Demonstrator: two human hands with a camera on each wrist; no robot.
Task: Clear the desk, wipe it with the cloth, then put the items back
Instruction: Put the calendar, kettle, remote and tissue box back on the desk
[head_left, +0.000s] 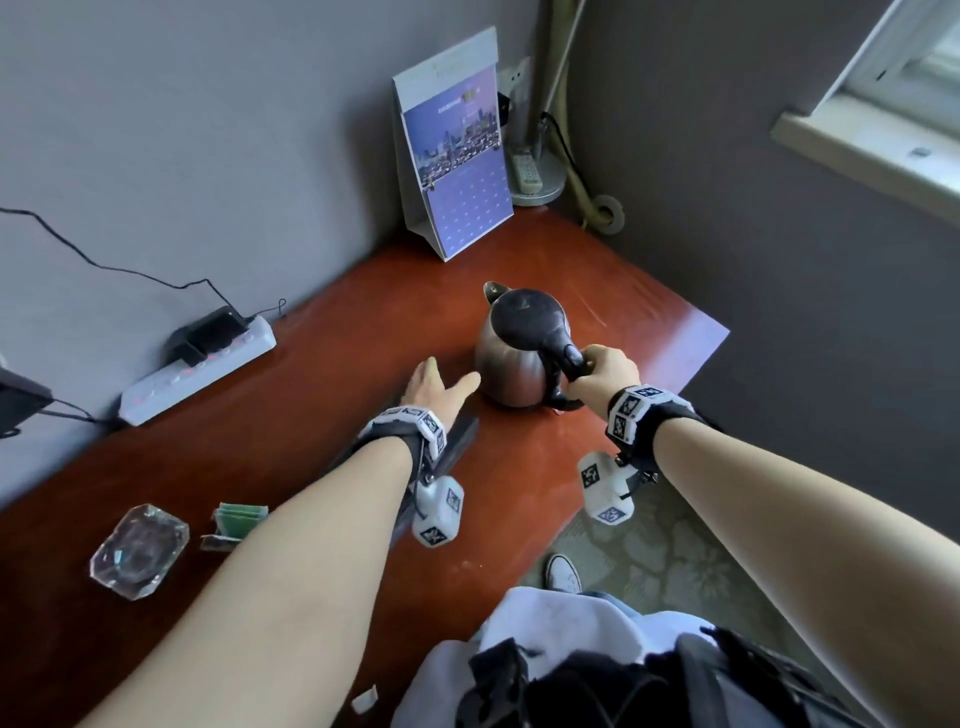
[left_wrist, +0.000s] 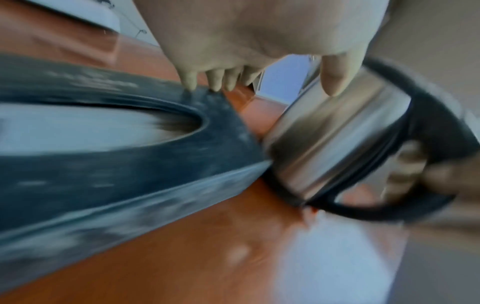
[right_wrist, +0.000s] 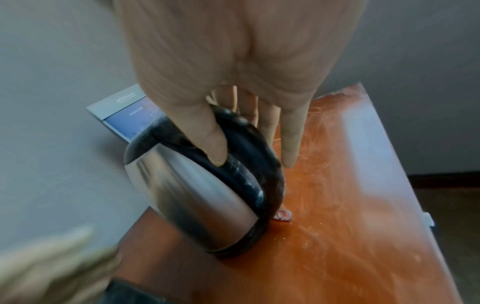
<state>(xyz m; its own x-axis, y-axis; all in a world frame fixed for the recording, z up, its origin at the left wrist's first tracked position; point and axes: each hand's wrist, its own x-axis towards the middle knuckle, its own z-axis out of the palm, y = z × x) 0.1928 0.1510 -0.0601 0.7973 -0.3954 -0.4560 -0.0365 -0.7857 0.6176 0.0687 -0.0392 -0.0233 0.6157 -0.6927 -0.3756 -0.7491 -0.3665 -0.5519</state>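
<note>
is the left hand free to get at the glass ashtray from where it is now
Probably yes. The left hand lies open on a dark tray beside the kettle, gripping nothing. The glass ashtray sits in the open on the desk by that forearm, with nothing over it; the hand would only have to draw back.

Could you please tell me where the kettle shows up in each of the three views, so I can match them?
Head: kettle at centre, standing on the desk, right hand gripping its handle.
Left wrist: steel body at right, beside the black tray.
Right wrist: centre, below the hand.
Shared landmark: the calendar, behind the kettle.
</note>
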